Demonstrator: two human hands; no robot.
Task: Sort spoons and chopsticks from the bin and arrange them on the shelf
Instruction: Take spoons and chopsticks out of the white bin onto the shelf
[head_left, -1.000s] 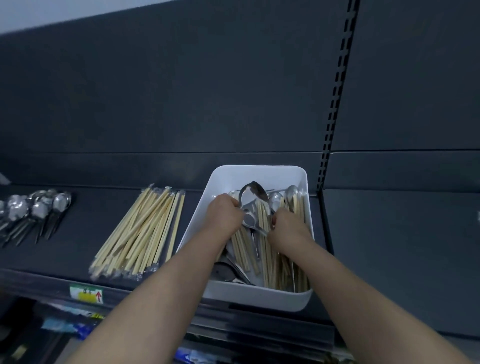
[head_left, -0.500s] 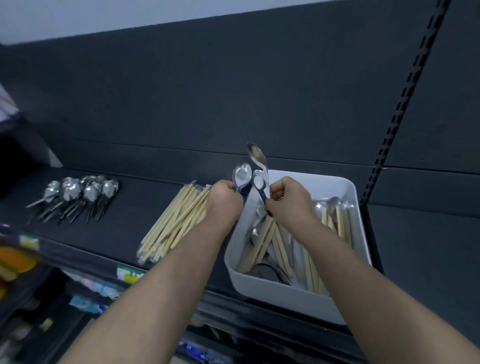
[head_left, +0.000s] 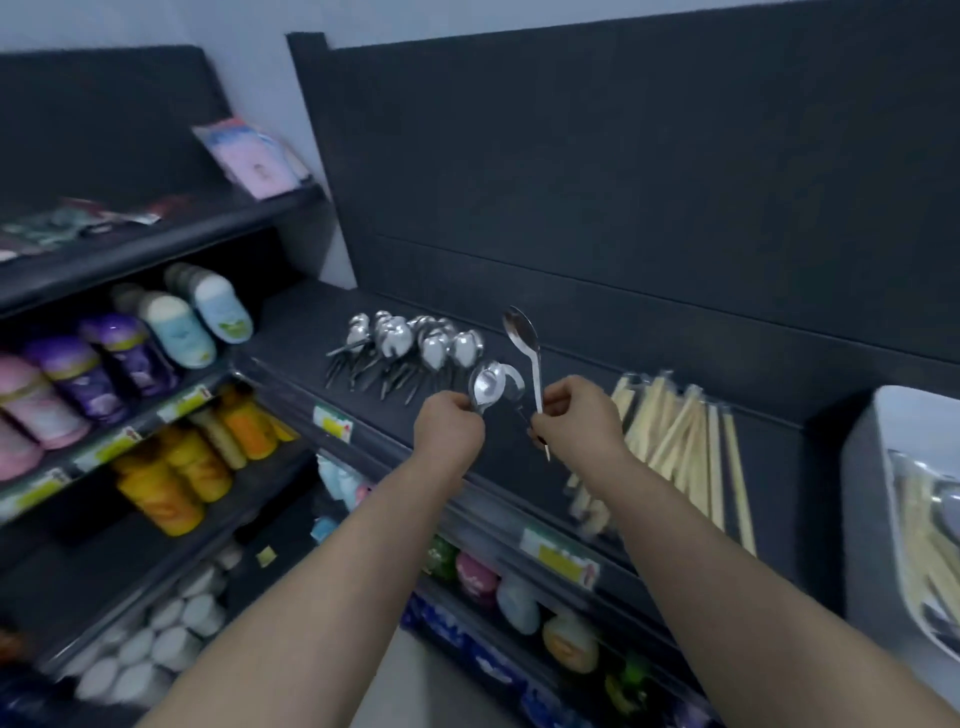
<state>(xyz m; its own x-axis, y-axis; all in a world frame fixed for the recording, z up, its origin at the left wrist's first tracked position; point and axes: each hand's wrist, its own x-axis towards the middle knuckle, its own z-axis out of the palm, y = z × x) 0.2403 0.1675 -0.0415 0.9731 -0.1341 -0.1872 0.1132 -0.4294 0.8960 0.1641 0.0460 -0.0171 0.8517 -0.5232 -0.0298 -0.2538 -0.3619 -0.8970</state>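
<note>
The dark shelf carries everything, and I take the spoon pile on it as the reference. The white bin stands far to the right of the spoon pile, at the border of the view, with chopsticks and some metal inside it. The chopstick bundle lies between the spoon pile and the bin, well apart from the spoons.

Both hands are just in front of the spoon pile and a little to its right, above the shelf. The left hand is closed around the handles of a small bunch of spoons, whose bowls stick up near the pile's right end. The right hand pinches the handle of a single spoon, which stands almost upright, with the bowl on top and the handle tip showing below the hand.

The step in hand is, I judge, to add these spoons to the spoon pile. To do it well, they should go down at the right end of the pile, bowls toward the back and handles toward the front, as the others lie. The single spoon must first be tilted flat. It is better to lower each hand close to the shelf before releasing, because smooth metal slides and can disturb the row. One hand at a time is safer.
</note>
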